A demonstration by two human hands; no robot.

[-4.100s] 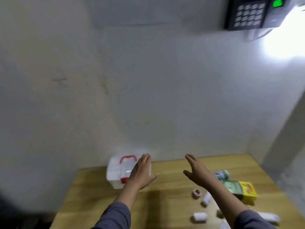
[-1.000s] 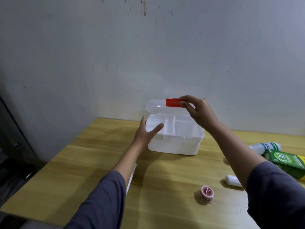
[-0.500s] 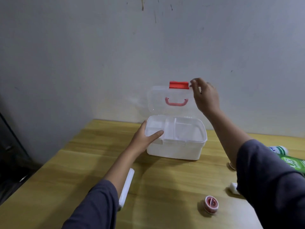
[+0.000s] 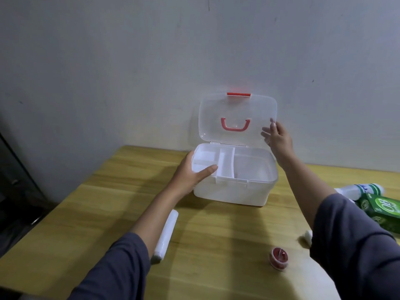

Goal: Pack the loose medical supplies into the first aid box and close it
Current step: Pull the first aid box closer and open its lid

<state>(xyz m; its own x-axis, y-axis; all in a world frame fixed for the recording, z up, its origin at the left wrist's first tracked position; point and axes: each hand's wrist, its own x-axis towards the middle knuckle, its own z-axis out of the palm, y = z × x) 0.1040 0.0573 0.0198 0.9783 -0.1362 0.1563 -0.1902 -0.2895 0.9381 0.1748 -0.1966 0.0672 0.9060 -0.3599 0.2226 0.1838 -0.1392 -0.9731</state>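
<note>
The white first aid box (image 4: 231, 192) stands open at the back of the wooden table, its clear lid (image 4: 238, 109) upright against the wall with a red latch on top. A white divided tray sits inside. My left hand (image 4: 191, 173) grips the box's left rim, thumb over the tray edge. My right hand (image 4: 278, 139) rests against the lid's right edge with fingers apart. Loose supplies lie around: a long white roll (image 4: 166, 232) under my left forearm, a small red tape roll (image 4: 279, 257), a white bottle (image 4: 357, 189), a green carton (image 4: 383, 210).
A white piece (image 4: 307, 236) peeks out beside my right sleeve. The grey wall stands right behind the box. The table's left edge drops to a dark floor, with a dark frame (image 4: 13, 165) at the far left.
My right hand has swung the lid from half raised to fully upright and slid from the red latch down to the lid's right edge. My left hand has stayed on the box.
</note>
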